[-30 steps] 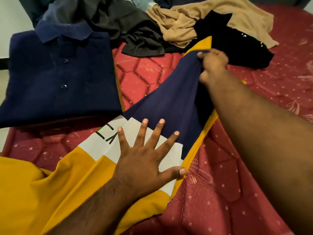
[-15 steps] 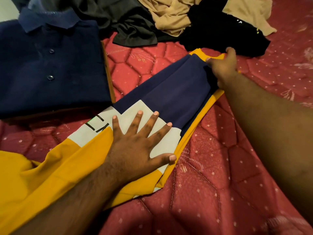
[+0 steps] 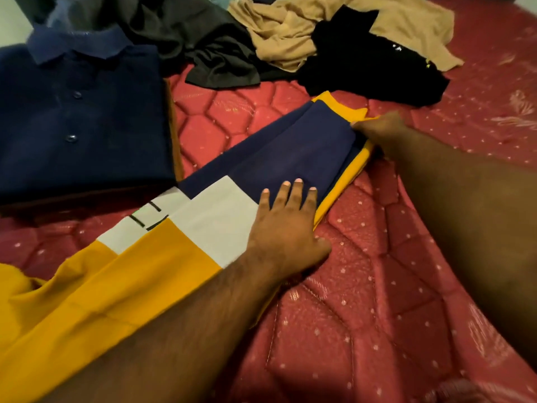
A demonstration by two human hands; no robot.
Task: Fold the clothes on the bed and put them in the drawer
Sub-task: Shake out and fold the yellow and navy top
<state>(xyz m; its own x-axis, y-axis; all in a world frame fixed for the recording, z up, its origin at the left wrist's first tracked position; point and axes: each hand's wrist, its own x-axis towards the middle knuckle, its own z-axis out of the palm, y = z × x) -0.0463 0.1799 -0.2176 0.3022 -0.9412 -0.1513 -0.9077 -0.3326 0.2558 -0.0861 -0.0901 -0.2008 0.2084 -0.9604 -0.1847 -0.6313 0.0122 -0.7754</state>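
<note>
Head view: striped shirt (image 3: 261, 161), navy, white and yellow, is laid folded lengthwise on the red mattress (image 3: 363, 315). Left hand (image 3: 286, 225) is pressed flat on it, fingers straight and slightly apart. Right hand (image 3: 380, 132) is placed at its far edge; finger state cannot be told. Folded navy shirt (image 3: 81, 117) is set beside; unfolded clothes (image 3: 290, 39) are heaped beyond.

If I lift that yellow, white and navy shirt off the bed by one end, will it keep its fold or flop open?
Probably flops open: the yellow, white and navy shirt is thin cloth, rumpled at its near end. Its fold seems kept only by the left hand pressing flat and the right hand at the collar end. Likely light, and it should slide easily over the mattress.
</note>
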